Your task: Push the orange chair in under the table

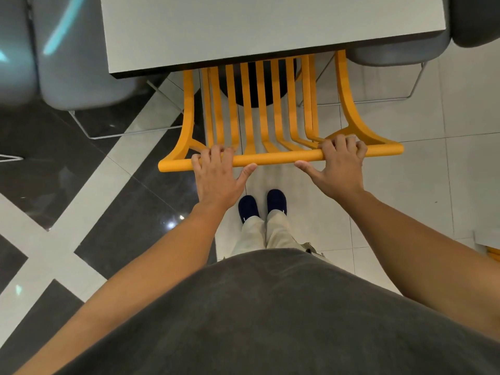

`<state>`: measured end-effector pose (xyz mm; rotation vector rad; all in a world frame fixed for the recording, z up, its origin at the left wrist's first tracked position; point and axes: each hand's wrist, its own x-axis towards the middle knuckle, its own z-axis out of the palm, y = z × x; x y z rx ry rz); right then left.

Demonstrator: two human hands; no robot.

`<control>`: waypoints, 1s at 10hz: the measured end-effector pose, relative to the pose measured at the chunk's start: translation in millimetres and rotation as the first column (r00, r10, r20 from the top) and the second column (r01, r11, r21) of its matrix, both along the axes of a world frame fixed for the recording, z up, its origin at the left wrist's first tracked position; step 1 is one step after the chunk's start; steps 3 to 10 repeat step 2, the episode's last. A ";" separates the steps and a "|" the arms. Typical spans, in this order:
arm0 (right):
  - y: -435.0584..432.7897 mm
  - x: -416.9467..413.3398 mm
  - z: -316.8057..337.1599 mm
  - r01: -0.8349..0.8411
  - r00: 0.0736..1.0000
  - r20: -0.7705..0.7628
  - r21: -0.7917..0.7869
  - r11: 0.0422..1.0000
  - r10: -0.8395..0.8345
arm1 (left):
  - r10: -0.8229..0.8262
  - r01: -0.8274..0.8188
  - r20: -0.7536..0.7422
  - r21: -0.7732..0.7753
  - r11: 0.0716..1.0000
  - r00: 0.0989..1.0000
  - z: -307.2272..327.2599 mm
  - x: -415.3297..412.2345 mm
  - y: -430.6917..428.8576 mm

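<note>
The orange chair [276,158] has a slatted back and a round top rail, and stands straight in front of me. Its seat and front part are hidden beneath the white table [243,31]; only the backrest and rear frame stick out past the table's dark front edge. My left hand [219,174] grips the top rail near its left end, fingers curled over it, thumb along the near side. My right hand [338,166] holds the same rail towards its right end in the same way.
A grey chair [81,77] stands at the table's left and another grey chair [400,50] at its right, both on thin wire legs. A black round table base [257,87] shows behind the slats. My feet in dark shoes [261,205] stand on the tiled floor just behind the chair.
</note>
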<state>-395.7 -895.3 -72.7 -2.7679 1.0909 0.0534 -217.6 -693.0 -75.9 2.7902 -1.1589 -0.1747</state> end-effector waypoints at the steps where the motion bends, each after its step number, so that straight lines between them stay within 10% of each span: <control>1: -4.0 7.2 12.9 -0.036 0.998 -0.045 0.094 0.995 0.040 | 0.061 -0.061 -0.096 0.004 0.998 0.993 15.7 4.3 -5.1; 10: -21.9 23.9 39.5 -0.060 0.993 -0.083 0.207 0.977 0.078 | 0.138 -0.141 -0.136 -0.007 0.990 0.981 41.7 21.5 -23.0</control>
